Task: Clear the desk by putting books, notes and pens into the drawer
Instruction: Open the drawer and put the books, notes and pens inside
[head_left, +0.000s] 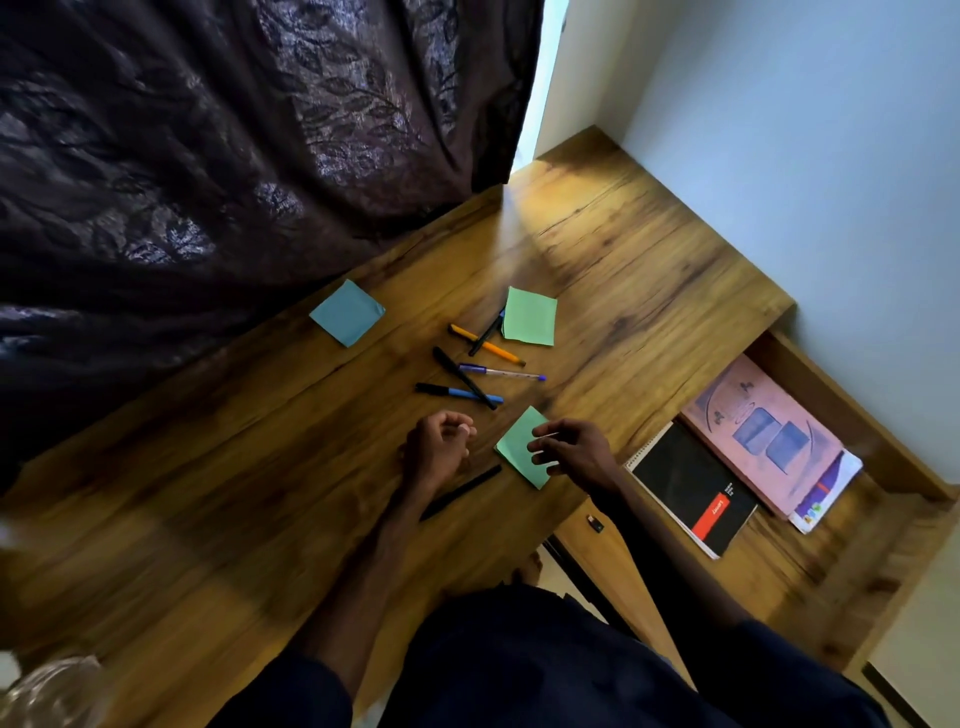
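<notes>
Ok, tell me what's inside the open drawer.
The drawer holds a black spiral notebook beside a pink book, which lies on a white-edged booklet. Whatever lies beneath them is covered.

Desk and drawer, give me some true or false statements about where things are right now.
1. The drawer is open and a black spiral notebook lies in it. True.
2. The blue note pad is in the drawer. False: it lies on the desk, near the curtain.
3. Two green pads are on the desk, the far green pad and the near green pad. True.
4. Every pen is put away. False: several lie on the desk, among them the orange pen.
5. The right hand is at the orange pen. False: it is at the near green pad.
</notes>
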